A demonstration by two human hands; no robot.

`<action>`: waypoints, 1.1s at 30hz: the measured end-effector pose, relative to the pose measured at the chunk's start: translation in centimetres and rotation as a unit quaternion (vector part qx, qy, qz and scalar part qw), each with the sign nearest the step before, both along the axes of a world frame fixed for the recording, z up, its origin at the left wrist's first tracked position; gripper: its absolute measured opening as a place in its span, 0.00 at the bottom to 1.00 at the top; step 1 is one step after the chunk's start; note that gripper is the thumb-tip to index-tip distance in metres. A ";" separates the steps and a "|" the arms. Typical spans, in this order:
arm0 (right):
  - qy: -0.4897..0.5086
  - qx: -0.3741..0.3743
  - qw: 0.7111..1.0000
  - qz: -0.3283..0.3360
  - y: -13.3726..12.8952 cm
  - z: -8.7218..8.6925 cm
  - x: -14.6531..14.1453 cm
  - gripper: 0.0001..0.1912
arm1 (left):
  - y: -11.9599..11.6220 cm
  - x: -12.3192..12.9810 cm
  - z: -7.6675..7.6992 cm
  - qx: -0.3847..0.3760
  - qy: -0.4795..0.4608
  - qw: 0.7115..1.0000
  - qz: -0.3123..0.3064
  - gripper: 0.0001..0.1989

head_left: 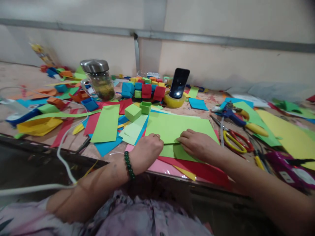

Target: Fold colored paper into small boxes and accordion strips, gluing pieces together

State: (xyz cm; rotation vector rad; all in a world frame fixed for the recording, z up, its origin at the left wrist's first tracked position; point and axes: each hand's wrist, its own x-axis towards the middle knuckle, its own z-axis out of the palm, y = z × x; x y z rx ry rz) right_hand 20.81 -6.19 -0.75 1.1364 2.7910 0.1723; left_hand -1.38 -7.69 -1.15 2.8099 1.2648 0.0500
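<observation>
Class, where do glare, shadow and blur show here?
Head view: glare spots on the phone; white glints on the pink sheet; a darker patch, probably shadow, on green paper beside the right hand; deep shade beneath the table; softness overall.

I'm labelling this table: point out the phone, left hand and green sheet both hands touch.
phone (179,83): head view, on its screen
left hand (148,150): head view, back of the hand
green sheet (178,126): head view, middle of its face
</observation>
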 end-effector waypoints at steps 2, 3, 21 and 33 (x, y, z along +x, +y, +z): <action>0.045 -0.026 0.999 -0.012 0.5 -0.1 0.4 0.11 | 0.9 -0.4 0.0 -0.019 -0.017 1.000 0.007 0.13; 0.073 -0.043 0.996 -0.016 0.8 -0.1 0.7 0.12 | 1.4 -0.7 0.0 -0.032 -0.028 0.999 0.013 0.13; 0.237 -0.057 0.953 -0.179 2.8 -2.3 1.8 0.08 | 2.2 -1.6 -0.7 -0.011 -0.042 0.997 0.061 0.10; 0.037 0.086 0.996 0.004 -0.5 -1.9 0.3 0.21 | -0.1 -1.5 -1.5 0.034 0.012 0.998 -0.046 0.23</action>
